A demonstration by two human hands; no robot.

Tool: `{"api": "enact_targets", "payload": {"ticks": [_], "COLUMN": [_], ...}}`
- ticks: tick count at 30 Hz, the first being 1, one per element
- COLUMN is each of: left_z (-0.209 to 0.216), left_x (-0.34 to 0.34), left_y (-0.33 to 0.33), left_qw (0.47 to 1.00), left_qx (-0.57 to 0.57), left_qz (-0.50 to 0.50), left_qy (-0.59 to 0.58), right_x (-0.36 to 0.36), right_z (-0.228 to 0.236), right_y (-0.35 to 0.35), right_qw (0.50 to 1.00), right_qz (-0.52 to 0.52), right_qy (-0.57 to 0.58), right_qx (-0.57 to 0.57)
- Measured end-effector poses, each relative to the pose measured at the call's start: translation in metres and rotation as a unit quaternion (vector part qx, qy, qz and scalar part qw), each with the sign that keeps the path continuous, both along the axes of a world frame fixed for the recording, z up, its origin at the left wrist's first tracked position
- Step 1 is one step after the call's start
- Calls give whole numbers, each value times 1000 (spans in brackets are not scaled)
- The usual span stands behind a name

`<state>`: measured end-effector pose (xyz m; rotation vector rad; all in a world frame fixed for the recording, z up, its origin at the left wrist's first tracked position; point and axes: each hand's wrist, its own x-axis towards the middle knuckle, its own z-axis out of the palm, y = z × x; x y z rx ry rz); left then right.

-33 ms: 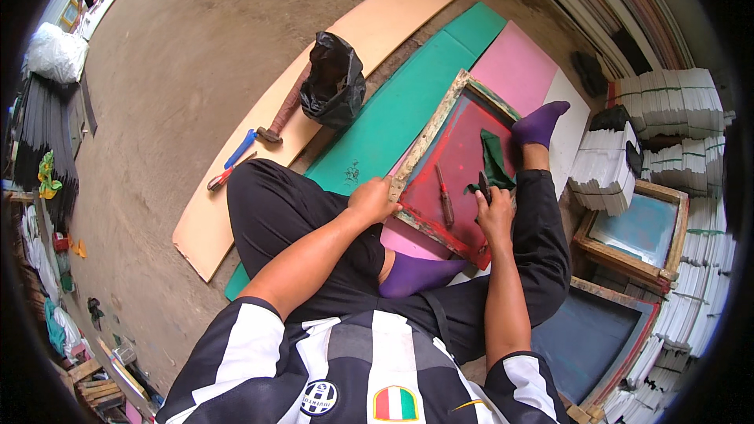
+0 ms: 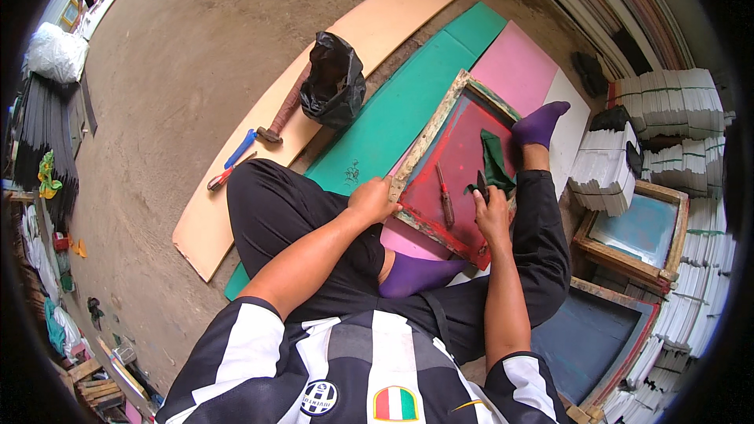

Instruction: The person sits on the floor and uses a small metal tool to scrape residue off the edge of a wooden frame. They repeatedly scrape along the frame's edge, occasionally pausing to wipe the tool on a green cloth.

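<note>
Brace the frame [image 2: 437,127] steady: left hand [image 2: 372,202] curled round its near-left corner, right hand [image 2: 494,216] closed on 1 dark tool [image 2: 481,180].

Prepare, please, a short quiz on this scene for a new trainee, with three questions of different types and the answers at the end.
1. True or false: the left hand is gripping the wooden frame.

2. Which of these lies on the red surface inside the frame?
A) a black plastic bag
B) a slim tool with a reddish handle
C) a blue-handled tool

3. Which hand holds the small dark tool, close to the green cloth?

Key:
1. True.
2. B.
3. The right hand.
</note>
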<state>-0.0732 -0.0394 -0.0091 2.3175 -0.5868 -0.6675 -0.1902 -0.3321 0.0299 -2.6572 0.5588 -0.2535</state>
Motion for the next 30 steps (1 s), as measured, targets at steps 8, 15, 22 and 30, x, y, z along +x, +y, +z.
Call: {"api": "enact_targets", "payload": {"ticks": [8,15,22,30], "left_z": [3,9,6,6], "left_x": [2,3,2,2], "left_y": [0,-2,-2,-1], "left_qw": [1000,999,1000,1000], "left_qx": [23,34,22,12], "left_qz": [-7,-6,-2,1], "left_qy": [5,19,1,20], "right_x": [17,55,75,84], "right_z": [7,17,9,-4], "right_y": [40,84,95,99], "right_qw": [860,938,929,914], "right_qz": [43,190,211,226], "right_qy": [170,251,302,334], "right_qx": [478,141,29,-37]}}
